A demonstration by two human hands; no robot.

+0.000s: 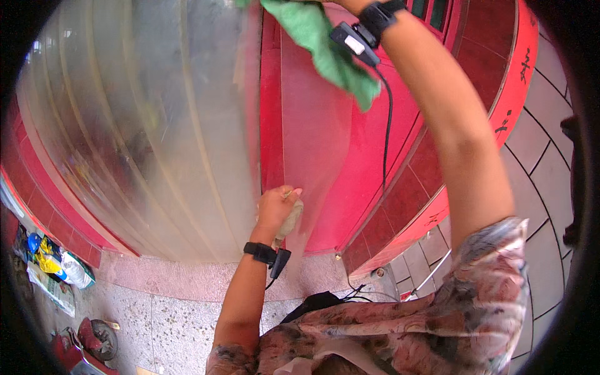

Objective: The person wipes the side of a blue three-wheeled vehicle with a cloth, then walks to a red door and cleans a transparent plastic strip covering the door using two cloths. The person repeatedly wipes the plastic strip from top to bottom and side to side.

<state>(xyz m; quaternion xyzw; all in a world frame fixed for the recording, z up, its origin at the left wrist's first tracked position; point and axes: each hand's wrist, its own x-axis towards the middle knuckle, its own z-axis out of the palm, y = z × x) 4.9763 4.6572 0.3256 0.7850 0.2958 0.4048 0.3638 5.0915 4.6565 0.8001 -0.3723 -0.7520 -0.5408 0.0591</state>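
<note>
My right hand (349,3) is raised to the top edge of the picture, where most of it is cut off. From it hangs a green cloth (309,35), draped against a clear plastic strip (314,122). Lower down, my left hand (275,208) is closed around a crumpled pale beige-green cloth (291,219) beside the same strip. To the left hangs a translucent plastic strip curtain (211,140) with yellowish vertical bands. Behind the strip on the right stands a pinkish-red door panel (375,140). Each wrist wears a black strap with a small device; a cable hangs from the right one.
A pinkish stone sill (187,281) runs below the curtain, with speckled floor (183,323) before it. Bags and a blue item (61,262) lie at left, near a red wheeled vehicle (93,342). Dark red tiles (393,220) and a red paper banner (515,79) edge the doorway at right.
</note>
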